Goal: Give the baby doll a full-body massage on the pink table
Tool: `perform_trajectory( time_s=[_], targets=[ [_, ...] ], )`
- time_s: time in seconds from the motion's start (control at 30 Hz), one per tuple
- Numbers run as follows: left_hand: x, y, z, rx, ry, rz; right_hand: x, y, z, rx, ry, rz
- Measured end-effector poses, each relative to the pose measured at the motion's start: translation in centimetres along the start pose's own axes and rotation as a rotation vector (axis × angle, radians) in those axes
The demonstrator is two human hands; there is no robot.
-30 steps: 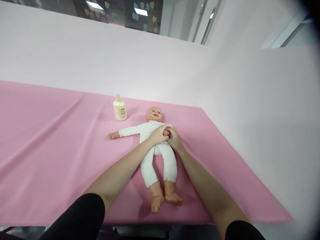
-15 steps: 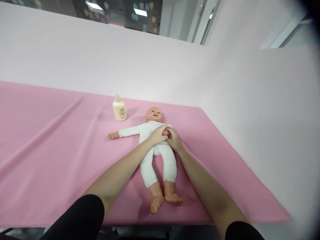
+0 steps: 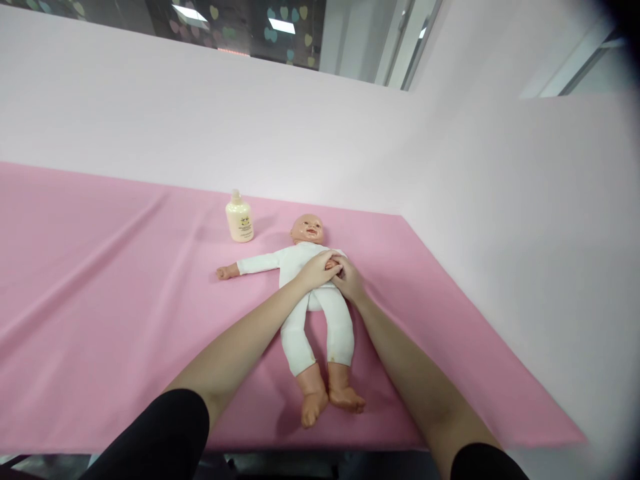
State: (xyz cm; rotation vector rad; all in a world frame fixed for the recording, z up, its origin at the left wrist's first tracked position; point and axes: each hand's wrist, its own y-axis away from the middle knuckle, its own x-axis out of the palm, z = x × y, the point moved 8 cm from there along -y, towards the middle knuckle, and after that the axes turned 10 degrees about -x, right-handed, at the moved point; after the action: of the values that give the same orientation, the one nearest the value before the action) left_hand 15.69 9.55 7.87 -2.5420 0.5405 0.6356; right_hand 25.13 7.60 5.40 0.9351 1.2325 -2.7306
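A baby doll [image 3: 295, 263] with a white cloth body lies on its back, head toward the wall and feet toward me. Over its chest, my left hand [image 3: 317, 269] and my right hand [image 3: 351, 280] meet around one of the doll's hands [image 3: 332, 265]. Both hands are closed on that small hand, which shows only in part between my fingers. The doll's other arm [image 3: 257, 263] stretches out to the left on the pink cover. Its bare feet [image 3: 313, 405] point at the near edge.
A cream-coloured bottle [image 3: 240, 220] with a label stands upright left of the doll's head. The pink cover [image 3: 100, 300] has folds on the left. White walls [image 3: 225, 120] border it at the back and right, with a window [image 3: 240, 30] above.
Little differs. My left thumb has shifted slightly over the doll's hand, covering a bit more of it. The doll's body and the bottle stay in place.
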Motion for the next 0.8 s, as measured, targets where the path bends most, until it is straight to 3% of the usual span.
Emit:
perform_trajectory(
  time_s=[0.37, 0.8],
  targets=[
    [0.29, -0.39, 0.69, 0.027, 0.055, -0.018, -0.05, -0.22, 0.53, -0.015, 0.047, 0.006],
    [0.00, -0.27, 0.66, -0.032, 0.101, -0.007, 0.05, -0.17, 0.80, -0.054, 0.030, 0.039]
  ],
)
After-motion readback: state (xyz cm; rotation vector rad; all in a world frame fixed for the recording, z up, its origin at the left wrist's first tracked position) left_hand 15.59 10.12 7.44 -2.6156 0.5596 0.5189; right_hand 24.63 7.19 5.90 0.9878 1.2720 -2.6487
